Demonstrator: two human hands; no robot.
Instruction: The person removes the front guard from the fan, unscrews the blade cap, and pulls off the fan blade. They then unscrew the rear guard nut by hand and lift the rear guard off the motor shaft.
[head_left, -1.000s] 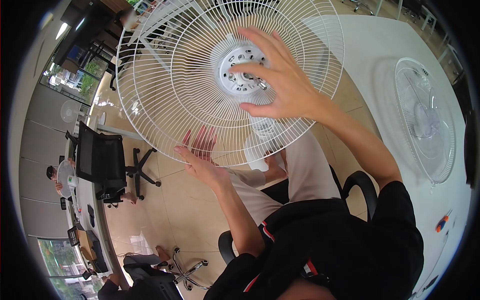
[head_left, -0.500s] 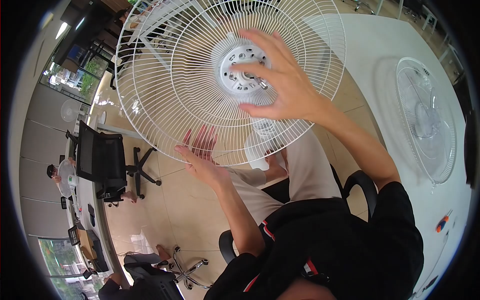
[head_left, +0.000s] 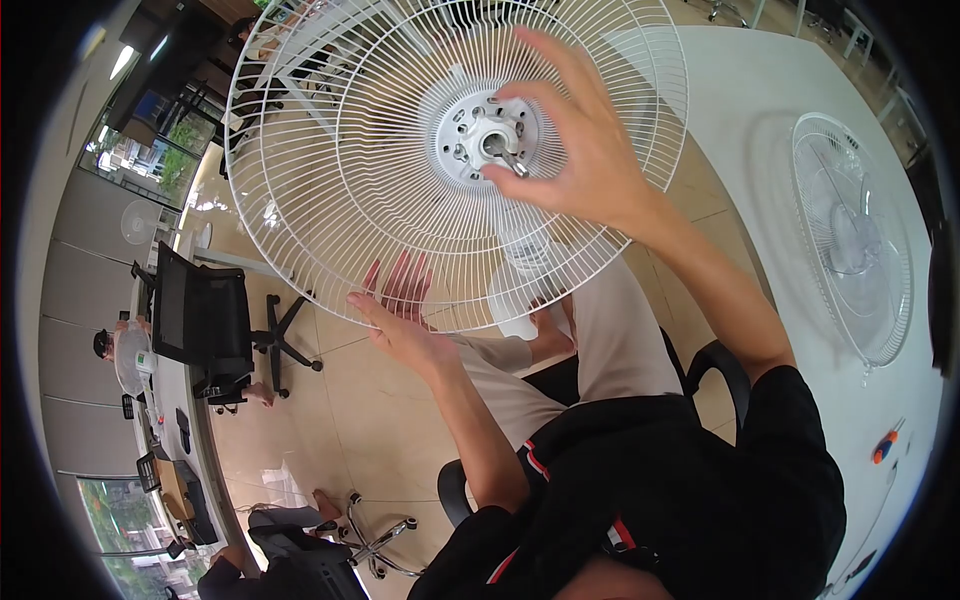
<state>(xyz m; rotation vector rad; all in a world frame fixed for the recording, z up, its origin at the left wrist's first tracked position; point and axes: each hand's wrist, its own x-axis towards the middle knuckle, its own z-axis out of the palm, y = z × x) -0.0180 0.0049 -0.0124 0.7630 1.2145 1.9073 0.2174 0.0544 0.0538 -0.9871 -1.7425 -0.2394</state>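
Note:
A large round white wire fan grille (head_left: 300,200) fills the upper middle of the head view, upright before me. At its centre is a white hub (head_left: 455,150) with several holes and a metal shaft (head_left: 512,162) sticking out toward me. My left hand (head_left: 412,338) holds the grille's lower left rim, thumb on the near side, straight fingers showing through the wires behind. My right hand (head_left: 595,155) is open in front of the hub, fingers spread and curved, thumb tip close to the shaft. Behind the grille's lower part, the white fan base (head_left: 515,318) stands between my legs.
On the white table (head_left: 720,90) at right lie another fan grille with clear blades (head_left: 850,230) and an orange-and-blue screwdriver (head_left: 884,446). A black office chair (head_left: 205,315) stands at left. Other people sit at desks, one behind a small fan (head_left: 132,360).
My right hand has shifted up and to the right across the hub, uncovering the hub's raised collar and shaft. My left hand stays at the rim.

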